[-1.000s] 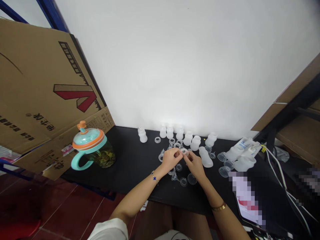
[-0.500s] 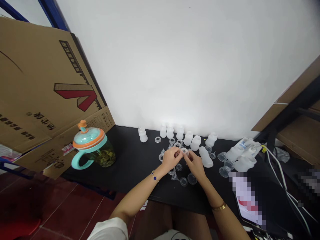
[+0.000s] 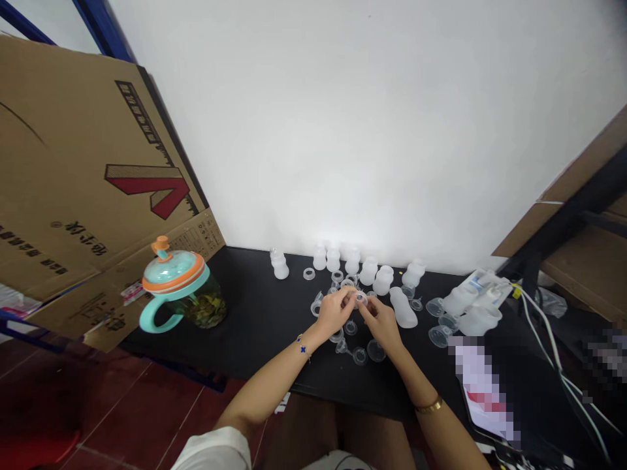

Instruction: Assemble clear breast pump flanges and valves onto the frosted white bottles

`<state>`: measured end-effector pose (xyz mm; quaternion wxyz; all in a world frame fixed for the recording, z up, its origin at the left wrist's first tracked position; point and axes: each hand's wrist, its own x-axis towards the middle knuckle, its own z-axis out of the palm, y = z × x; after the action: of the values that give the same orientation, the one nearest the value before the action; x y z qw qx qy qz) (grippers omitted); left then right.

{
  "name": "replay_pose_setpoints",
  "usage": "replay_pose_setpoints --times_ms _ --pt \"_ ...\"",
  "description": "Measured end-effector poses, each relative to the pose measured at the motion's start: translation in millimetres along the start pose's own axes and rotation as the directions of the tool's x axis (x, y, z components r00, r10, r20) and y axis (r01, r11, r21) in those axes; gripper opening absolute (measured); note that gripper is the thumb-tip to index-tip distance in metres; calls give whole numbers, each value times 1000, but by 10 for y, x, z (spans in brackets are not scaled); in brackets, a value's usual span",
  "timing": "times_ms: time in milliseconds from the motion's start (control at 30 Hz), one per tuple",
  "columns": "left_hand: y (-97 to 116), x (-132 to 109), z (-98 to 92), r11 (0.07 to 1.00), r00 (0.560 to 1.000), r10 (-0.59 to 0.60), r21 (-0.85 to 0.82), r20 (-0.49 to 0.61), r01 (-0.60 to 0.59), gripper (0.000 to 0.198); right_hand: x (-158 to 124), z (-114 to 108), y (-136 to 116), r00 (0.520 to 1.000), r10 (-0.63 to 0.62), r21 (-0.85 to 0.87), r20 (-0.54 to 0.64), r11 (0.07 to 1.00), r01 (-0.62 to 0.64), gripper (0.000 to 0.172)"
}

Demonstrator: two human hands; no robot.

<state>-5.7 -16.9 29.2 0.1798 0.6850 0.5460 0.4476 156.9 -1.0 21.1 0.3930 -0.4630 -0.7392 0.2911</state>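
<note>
Pinching small round translucent-white plastic ring point(image 3: 361, 298) between fingertips of left hand point(image 3: 334, 314) and right hand point(image 3: 384, 321), both closed narrow; showing hole roughly upward, toward camera; held above black flat table point(image 3: 264, 326), well back from near edge; bare leftward, crowded by frosted-white plastic bottles point(image 3: 383, 282) behind.

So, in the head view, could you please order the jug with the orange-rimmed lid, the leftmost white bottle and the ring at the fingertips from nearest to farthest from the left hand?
From the left hand:
1. Ring: at its fingertips, to the right.
2. Leftmost white bottle: standing to the back left.
3. Jug: farther left.
</note>
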Motion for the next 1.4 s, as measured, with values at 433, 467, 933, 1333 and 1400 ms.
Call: replay_pose_setpoints --times_ms 433,467,933,1333,1400 --pt "13 -2 -12 988 989 125 102 -78 -117 29 1 -18 -48 1000 5 8 -10 1000 -5 36" --pt "9 -6 -11 982 986 149 127 -77 -138 30 2 -17 -46 1000 5 12 -6 1000 -5 35" --pt "15 -33 3 939 974 220 282 -51 -197 37 6 -4 -47 1000 3 0 -11 1000 -3 37" --pt "-10 -14 30 990 996 88 112 -23 -84 39 9 -11 -21 999 12 53 -41 999 -9 34" --pt "-7 -15 27 992 997 80 103 -20 -78 35 9 -8 -15 999 11 57 -36 998 -9 35"
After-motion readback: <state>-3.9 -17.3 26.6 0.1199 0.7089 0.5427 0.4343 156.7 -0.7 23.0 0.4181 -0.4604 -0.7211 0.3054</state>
